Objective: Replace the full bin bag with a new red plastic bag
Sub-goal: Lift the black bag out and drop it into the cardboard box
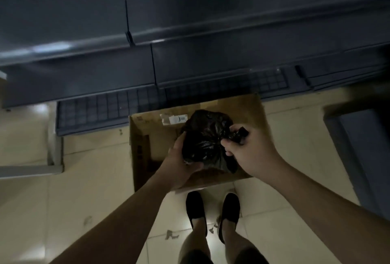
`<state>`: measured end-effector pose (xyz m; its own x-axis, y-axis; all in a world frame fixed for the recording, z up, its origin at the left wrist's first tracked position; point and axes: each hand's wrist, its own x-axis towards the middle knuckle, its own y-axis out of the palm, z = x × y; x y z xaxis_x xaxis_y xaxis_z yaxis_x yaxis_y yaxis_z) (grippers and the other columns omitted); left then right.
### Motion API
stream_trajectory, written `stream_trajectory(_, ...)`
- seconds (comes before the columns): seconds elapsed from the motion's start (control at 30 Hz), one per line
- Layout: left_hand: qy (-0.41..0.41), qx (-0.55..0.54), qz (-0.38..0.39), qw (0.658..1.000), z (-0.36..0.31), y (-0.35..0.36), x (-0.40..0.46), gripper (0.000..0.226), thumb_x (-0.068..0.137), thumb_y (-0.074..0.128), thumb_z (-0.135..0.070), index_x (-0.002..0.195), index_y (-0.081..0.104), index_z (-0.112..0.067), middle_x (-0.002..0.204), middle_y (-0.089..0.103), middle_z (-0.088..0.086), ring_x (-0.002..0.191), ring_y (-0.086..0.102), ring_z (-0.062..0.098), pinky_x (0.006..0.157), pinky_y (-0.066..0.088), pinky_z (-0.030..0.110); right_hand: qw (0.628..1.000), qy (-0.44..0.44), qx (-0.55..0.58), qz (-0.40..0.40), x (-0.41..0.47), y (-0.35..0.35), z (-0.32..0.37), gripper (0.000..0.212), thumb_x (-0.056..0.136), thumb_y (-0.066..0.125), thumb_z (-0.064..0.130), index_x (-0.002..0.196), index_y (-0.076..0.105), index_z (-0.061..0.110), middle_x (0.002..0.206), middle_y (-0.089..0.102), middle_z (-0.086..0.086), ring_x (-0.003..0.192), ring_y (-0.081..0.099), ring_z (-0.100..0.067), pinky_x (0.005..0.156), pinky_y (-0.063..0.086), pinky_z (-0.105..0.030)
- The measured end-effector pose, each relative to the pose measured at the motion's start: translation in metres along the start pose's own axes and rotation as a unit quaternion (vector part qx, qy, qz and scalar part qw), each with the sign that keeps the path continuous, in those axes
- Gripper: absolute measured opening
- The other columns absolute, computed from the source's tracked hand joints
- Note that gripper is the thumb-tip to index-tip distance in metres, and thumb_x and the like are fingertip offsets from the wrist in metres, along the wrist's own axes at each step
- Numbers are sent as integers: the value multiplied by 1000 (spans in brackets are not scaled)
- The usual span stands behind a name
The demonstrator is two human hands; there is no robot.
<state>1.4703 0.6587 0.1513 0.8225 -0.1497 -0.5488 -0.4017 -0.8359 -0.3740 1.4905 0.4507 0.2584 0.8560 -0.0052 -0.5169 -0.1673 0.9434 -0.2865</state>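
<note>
Floor: pale glossy tiles (88, 179), dimly lit, with a few small dark scraps lying near the person's feet.
Background: dark shelving (190, 31) fills the upper half of the view, its lowest tier showing a grid-patterned base; the whole area is blurred and dark.
Box: one open cardboard box (147, 128) stands on the tiles just in front of the shelving, with one pale label stuck on its far inner wall.
Bin bag: one black bin bag (205, 139), bulging and crinkled, is held over the open box, between the two hands; whether its bottom rests on the box floor cannot be told.
Left hand: one left hand (181, 164) cups the bag's near left side from below, fingers curled against the plastic.
Right hand: one right hand (247, 149) pinches the gathered neck of the bag at its right side, fingers closed tight on the twisted plastic, a short dark end sticking out past the knuckles.
Feet: two black shoes (195, 208) stand side by side on the tiles, just behind the box's near edge.
Arms: two bare forearms reach forward from the lower corners.
</note>
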Motion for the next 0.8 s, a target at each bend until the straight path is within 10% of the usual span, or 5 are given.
stream_trajectory(0.33, -61, 19, 39, 997, 188, 82, 176, 101, 77, 76, -38, 154, 10, -45, 161, 29, 3, 149, 27, 24, 115, 36, 52, 992, 3, -129, 11, 180, 91, -185, 27, 85, 73, 24, 73, 57, 41, 90, 71, 0, 86, 68, -14, 79, 54, -33)
stream_trajectory(0.57, -81, -5, 41, 996, 266, 121, 233, 97, 84, 74, -33, 156, 10, -43, 163, 27, 4, 150, 26, 25, 114, 37, 53, 989, 53, -136, 9, 247, 127, -261, 14, 86, 72, 22, 99, 71, 16, 101, 71, -6, 97, 67, -23, 88, 54, -40)
stream_trajectory(0.8, -72, -12, 16, 997, 281, 135, 252, 93, 87, 73, -32, 155, 11, -47, 163, 27, 1, 150, 23, 24, 115, 35, 54, 992, 52, -111, 15, 270, 137, -284, 10, 88, 69, 30, 96, 68, 24, 81, 71, 6, 82, 67, -11, 61, 45, -20)
